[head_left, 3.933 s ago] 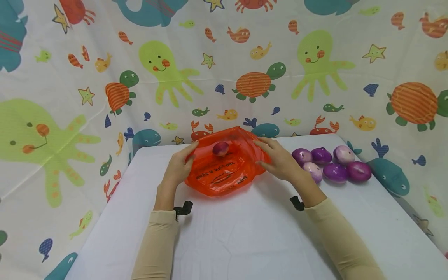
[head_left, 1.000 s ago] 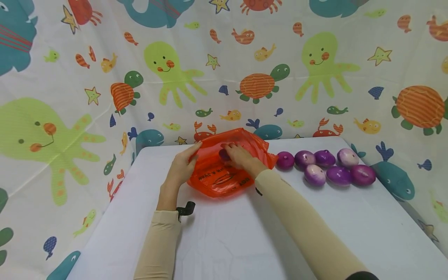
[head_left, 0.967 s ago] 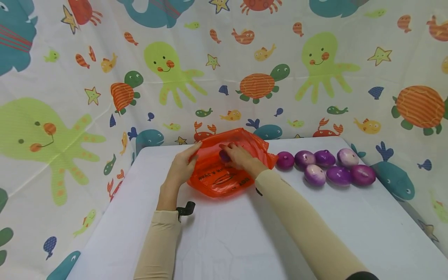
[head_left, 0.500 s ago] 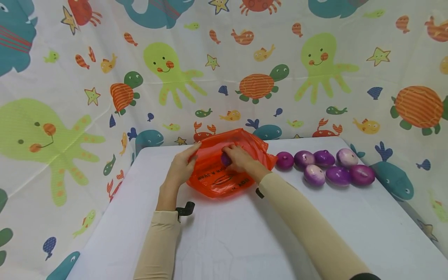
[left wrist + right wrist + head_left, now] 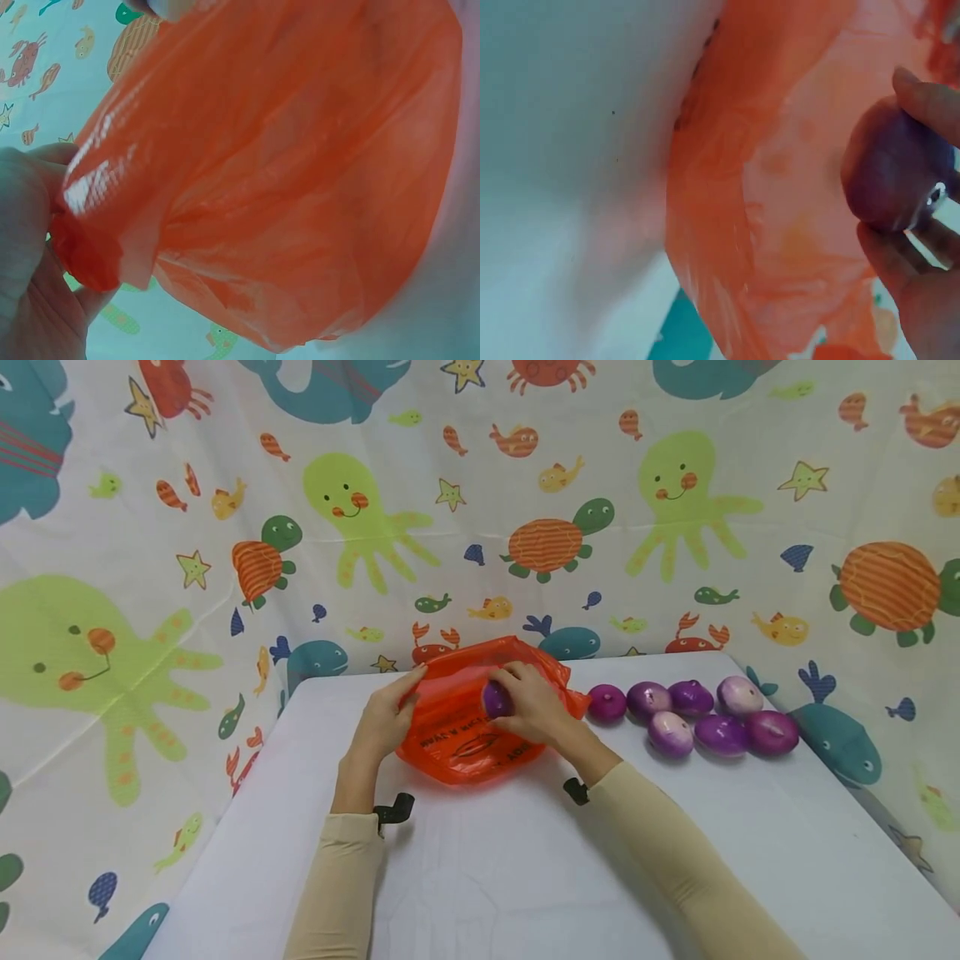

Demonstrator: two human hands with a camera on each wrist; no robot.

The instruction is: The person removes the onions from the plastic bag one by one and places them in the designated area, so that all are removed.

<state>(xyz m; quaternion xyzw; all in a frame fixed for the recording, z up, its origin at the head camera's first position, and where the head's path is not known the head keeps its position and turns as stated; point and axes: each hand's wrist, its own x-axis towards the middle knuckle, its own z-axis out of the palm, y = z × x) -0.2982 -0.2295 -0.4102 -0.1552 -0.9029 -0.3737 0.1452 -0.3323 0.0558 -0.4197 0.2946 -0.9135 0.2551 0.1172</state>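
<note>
A thin red-orange plastic bag (image 5: pixel 450 760) with dark printing lies at the far middle of the table, its mouth spread wide. My left hand (image 5: pixel 384 714) holds the bag's left edge, pinched between thumb and fingers in the left wrist view, where the bag (image 5: pixel 300 180) fills most of the picture. My right hand (image 5: pixel 531 702) grips a purple onion (image 5: pixel 496 700) in front of the bag's mouth. In the right wrist view the onion (image 5: pixel 896 165) sits between thumb and fingertips, the bag behind it.
Several more purple onions (image 5: pixel 722 735) lie grouped on the white table (image 5: pixel 487 868), right of the bag. One onion (image 5: pixel 607 703) is close beside the bag's right corner. A cloth wall with sea-animal prints (image 5: pixel 465 510) stands behind the table.
My right hand let go of the bag's right side, reached into the bag and took hold of the onion there. Since then hand and onion have drawn back slightly rightward. The left hand stays put.
</note>
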